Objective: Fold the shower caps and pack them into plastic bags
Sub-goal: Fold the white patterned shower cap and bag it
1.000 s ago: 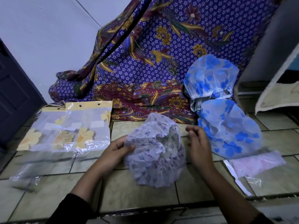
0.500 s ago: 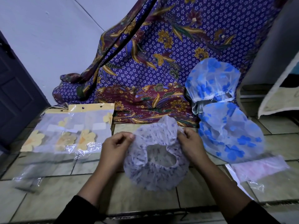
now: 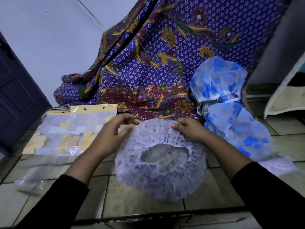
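Note:
A white shower cap with small purple prints (image 3: 160, 179) lies spread on the tiled floor, its elastic opening facing up. My left hand (image 3: 109, 133) touches its far left rim with loosely bent fingers. My right hand (image 3: 189, 129) pinches the far rim of the cap. Two blue-flowered shower caps lie to the right, one (image 3: 237, 134) on the floor and one (image 3: 217, 80) leaning on the cloth behind. A plastic bag with a yellow header and yellow flowers (image 3: 69, 131) lies at the left.
A purple patterned cloth (image 3: 165, 63) hangs behind the work spot. A clear empty bag (image 3: 31, 180) lies at the near left, and a pinkish packed bag (image 3: 279, 167) at the right. A dark door (image 3: 14, 96) stands at the left, a step edge (image 3: 148, 215) in front.
The purple-print cap was held bunched up in both hands; now it lies spread flat with its opening up, and both hands have moved to its far rim.

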